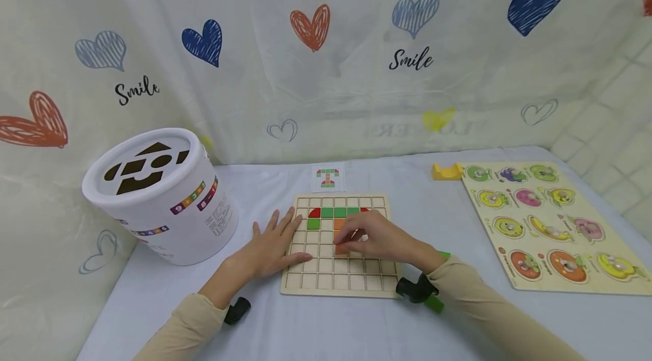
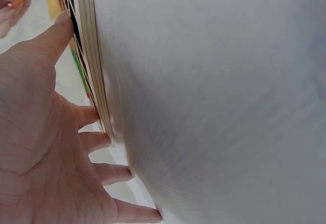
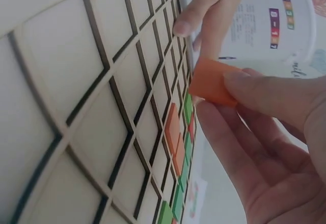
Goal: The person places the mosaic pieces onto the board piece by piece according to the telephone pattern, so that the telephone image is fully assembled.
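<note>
My left hand [image 1: 272, 246] lies with fingers spread at the left edge of a wooden grid board [image 1: 316, 280]. Its thumb rests on the board, and in the left wrist view the fingertips meet the cloth and board edge. Between thumb and fingers, my right hand [image 1: 379, 236] pinches an orange square tile [image 3: 210, 81] just above the grid. Red corner tiles [image 1: 314, 213] and green square tiles [image 1: 327, 212] form a row near the board's far side. Another green tile [image 1: 313, 224] sits below that row's left end. Orange tiles [image 3: 173, 127] run down the middle, partly hidden by the right hand.
Behind the board lies a pattern card [image 1: 328, 177]. A white bucket [image 1: 209, 208] with a shape-slot lid stands left. On the right are a fruit puzzle board [image 1: 550, 231] and a yellow arch block [image 1: 447, 172]. A green piece [image 1: 434, 304] shows beneath the right wrist.
</note>
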The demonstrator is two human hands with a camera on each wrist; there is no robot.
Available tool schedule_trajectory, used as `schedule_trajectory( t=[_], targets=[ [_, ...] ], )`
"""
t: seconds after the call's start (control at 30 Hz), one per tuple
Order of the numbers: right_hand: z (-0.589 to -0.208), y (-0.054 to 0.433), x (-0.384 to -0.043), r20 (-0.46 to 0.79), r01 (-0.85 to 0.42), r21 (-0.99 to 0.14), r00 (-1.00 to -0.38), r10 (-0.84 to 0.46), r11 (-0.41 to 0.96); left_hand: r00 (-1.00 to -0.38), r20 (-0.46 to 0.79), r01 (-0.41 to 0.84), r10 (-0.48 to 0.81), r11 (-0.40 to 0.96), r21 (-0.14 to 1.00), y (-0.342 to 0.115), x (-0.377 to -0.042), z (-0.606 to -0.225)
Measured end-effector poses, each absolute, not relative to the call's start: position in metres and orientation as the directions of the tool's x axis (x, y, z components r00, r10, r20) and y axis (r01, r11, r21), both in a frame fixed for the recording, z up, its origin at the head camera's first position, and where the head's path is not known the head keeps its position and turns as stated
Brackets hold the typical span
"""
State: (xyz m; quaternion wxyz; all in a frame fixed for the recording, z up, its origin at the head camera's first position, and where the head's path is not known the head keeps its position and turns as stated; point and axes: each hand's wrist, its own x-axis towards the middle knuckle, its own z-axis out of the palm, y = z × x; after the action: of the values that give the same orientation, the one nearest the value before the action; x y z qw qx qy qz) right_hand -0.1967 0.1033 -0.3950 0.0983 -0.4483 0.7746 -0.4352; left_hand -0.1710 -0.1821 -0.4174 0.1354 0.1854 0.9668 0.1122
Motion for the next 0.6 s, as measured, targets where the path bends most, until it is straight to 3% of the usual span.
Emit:
schedule_trajectory(
  t=[0.4,0.6],
  targets=[
    [-0.4052,0.0936,-0.1991,0.193,-0.586,-0.737,-0.661,-0.725,0.337,-0.894,-0.203,0.335,0.398,0.898,0.287,-0.1833,-0.1681,-0.4152],
    [-0.4053,0.0935,-0.199,0.171,-0.579,-0.729,-0.67,-0.723,0.364,-0.894,-0.215,0.328,0.392,0.902,0.28,-0.1833,-0.1693,-0.416]
  ],
)
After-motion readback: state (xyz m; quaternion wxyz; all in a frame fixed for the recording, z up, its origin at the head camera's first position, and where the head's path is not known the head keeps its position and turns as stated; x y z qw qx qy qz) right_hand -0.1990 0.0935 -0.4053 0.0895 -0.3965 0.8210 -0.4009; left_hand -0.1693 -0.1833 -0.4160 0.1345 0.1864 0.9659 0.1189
